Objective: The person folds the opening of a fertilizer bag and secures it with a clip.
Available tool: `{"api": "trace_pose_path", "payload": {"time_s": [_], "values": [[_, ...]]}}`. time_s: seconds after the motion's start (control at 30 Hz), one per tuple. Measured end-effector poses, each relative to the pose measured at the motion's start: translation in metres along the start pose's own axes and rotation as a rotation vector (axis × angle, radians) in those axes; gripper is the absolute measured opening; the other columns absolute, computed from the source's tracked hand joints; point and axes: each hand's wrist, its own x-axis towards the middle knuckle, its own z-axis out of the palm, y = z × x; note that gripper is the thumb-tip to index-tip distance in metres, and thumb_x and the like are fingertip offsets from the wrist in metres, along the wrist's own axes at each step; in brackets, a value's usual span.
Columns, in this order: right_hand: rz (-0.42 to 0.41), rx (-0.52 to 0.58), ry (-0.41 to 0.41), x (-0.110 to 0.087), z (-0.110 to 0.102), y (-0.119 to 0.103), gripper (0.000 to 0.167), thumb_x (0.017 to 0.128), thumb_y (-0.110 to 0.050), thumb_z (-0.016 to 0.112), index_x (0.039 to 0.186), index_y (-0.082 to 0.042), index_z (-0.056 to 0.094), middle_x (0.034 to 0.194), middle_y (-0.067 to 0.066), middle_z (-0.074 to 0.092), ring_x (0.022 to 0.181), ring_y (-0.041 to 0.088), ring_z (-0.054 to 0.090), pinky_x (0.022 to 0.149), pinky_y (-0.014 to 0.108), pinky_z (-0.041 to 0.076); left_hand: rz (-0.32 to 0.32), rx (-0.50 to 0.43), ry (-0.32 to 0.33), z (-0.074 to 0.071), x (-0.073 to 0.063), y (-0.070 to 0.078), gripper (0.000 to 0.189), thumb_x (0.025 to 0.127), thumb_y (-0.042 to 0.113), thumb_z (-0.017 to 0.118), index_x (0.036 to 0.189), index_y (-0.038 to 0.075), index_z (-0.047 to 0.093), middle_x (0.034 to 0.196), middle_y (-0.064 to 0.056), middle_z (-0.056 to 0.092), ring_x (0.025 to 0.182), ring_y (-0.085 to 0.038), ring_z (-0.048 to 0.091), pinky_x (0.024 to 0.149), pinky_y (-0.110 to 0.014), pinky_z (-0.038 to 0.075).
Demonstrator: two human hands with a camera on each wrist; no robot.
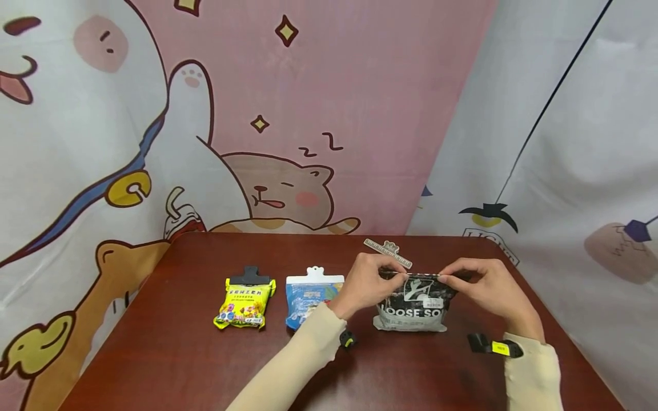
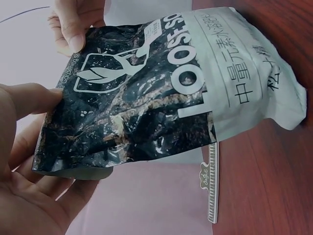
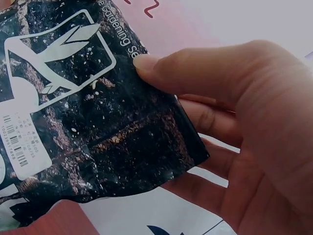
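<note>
A black and white bag printed "LOOSE SO" (image 1: 413, 305) stands on the table, its top edge between both hands. My left hand (image 1: 370, 282) pinches the bag's top left, thumb on the printed front and fingers behind, as the left wrist view shows. At the top right, my right hand (image 1: 485, 285) pinches the same edge; in the right wrist view its thumb (image 3: 161, 71) presses the black front. Behind the bag lies a long, pale bag clip (image 1: 388, 254) with a ruler-like pattern and a shaped tab, touched by neither hand.
Left of the hands, a yellow packet (image 1: 245, 305) carries a black clip (image 1: 250, 279). Beside it a blue packet (image 1: 308, 299) has a white clip (image 1: 315, 278) across its top, partly hidden by the left forearm. The brown table (image 1: 169, 342) meets a cartoon-printed cloth (image 1: 360, 85) behind.
</note>
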Motion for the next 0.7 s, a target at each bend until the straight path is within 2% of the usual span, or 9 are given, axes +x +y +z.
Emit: {"api": "trace_pose_path", "payload": {"time_s": [0.37,0.6,0.7], "values": [[0.037,-0.005,-0.012,-0.0024,-0.0031,0.0022,0.004,0.090,-0.034,0.080,0.093,-0.033,0.077,0.089,-0.007,0.075,0.074,0.008,0.066,0.062,0.024,0.054,-0.037,-0.066,-0.002,-0.0042,-0.0041,-0.0043,0.005,0.092,0.014,0.076,0.093,0.016,0.080,0.090,0.005,0.078,0.074,0.008,0.065,0.068,-0.010,0.054],[-0.019,-0.001,0.018,-0.0030,-0.0032,0.0039,0.005,0.090,-0.029,0.081,0.091,-0.033,0.078,0.085,-0.009,0.075,0.071,0.007,0.065,0.061,0.022,0.052,0.012,-0.075,0.013,-0.0039,-0.0040,-0.0075,0.008,0.092,0.013,0.075,0.090,0.015,0.082,0.086,0.002,0.079,0.068,0.005,0.066,0.062,-0.011,0.053],[-0.035,-0.002,0.025,-0.0034,-0.0030,0.0049,0.007,0.090,-0.026,0.081,0.091,-0.033,0.079,0.086,-0.010,0.075,0.072,0.005,0.064,0.061,0.021,0.052,0.012,-0.100,0.011,-0.0040,-0.0043,-0.0076,0.008,0.092,0.014,0.075,0.089,0.014,0.082,0.084,0.001,0.079,0.066,0.005,0.065,0.060,-0.012,0.053]]}}
